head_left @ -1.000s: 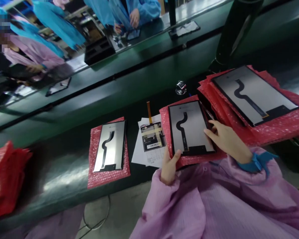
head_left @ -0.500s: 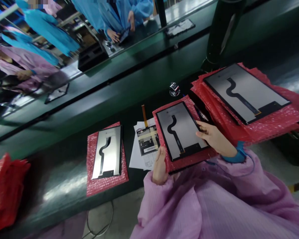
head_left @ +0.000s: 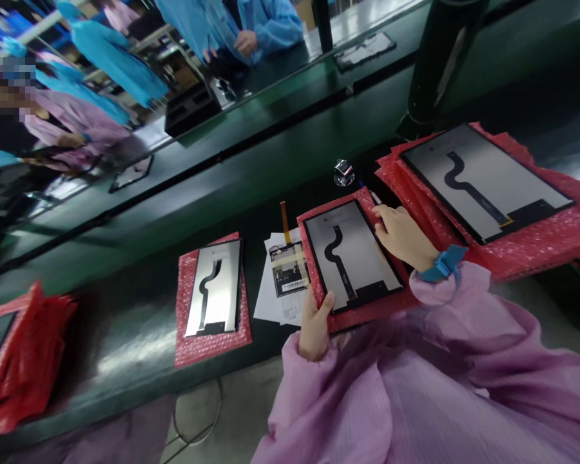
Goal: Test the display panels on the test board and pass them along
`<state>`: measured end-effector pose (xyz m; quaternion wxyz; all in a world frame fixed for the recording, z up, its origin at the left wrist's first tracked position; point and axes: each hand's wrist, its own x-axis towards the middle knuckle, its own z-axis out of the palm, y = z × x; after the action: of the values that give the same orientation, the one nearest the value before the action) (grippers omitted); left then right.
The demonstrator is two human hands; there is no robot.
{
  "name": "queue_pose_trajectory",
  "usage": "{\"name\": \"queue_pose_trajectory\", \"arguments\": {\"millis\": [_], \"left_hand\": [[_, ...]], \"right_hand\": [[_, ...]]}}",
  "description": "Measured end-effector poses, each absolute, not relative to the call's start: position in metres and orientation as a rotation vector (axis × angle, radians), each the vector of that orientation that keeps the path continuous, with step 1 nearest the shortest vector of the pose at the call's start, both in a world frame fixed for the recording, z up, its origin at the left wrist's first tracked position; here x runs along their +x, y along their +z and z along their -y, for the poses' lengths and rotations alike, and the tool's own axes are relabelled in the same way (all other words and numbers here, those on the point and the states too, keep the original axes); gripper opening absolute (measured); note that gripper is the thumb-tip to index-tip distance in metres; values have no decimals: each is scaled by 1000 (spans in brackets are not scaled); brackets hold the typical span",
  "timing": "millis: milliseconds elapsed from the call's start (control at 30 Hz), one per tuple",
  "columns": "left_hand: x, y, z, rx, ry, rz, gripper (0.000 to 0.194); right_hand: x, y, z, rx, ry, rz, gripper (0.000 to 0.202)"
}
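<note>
My left hand [head_left: 315, 325] is closed on the lower left corner of a red bubble-wrap bag with a display panel [head_left: 355, 258] lying on it, thumb on top. The panel has a grey back, dark borders and a curved black flex cable. My right hand [head_left: 406, 237] is at the panel's upper right edge, its fingers closed over a pen [head_left: 375, 196] whose upper end sticks out; the rest is hidden. Left of the panel, a small circuit module [head_left: 289, 269] with an orange flex strip lies on white papers [head_left: 268, 299].
To the right, another panel [head_left: 483, 183] rests on stacked red bags [head_left: 551, 241]. At left, a panel [head_left: 215, 287] lies on a red bag, with more red bags [head_left: 33, 361] farther left. A shiny metal object [head_left: 344, 173] and a dark post [head_left: 437, 64] stand behind. Co-workers sit across.
My right hand has left the panel's right edge and moved up to the pen. My left thumb has come onto the panel's corner. The view has shifted slightly.
</note>
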<state>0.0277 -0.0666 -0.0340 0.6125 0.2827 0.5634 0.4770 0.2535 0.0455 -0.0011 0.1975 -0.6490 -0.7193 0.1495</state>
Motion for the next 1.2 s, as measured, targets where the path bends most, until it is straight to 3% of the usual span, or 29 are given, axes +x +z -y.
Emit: {"name": "queue_pose_trajectory", "arguments": {"millis": [200,433,633,800,933,1033,1200], "left_hand": [[28,-37,72,666,1121,-1304,61],[37,-41,55,949,1083,-1451,44],[34,-11,54,1380,980,-1845,31],[5,11,18,1684,1046,-1891,25],[-18,1,-54,1866,847,-2144,37],[-25,-16,-93,1906,708,-2204,52],[-34,-39,-107,1893,947,-2047,56]], "right_hand": [[242,-7,-59,-2000,205,1977,34],[236,13,-72,-2186,249,1949,36],[220,16,-83,-2140,245,1994,38],[216,4,-75,-1983,48,1982,35],[215,-9,-76,-1563,219,2134,36],[215,-20,-79,-1263,454,2327,50],[218,-25,-76,-1203,521,2529,75]]}}
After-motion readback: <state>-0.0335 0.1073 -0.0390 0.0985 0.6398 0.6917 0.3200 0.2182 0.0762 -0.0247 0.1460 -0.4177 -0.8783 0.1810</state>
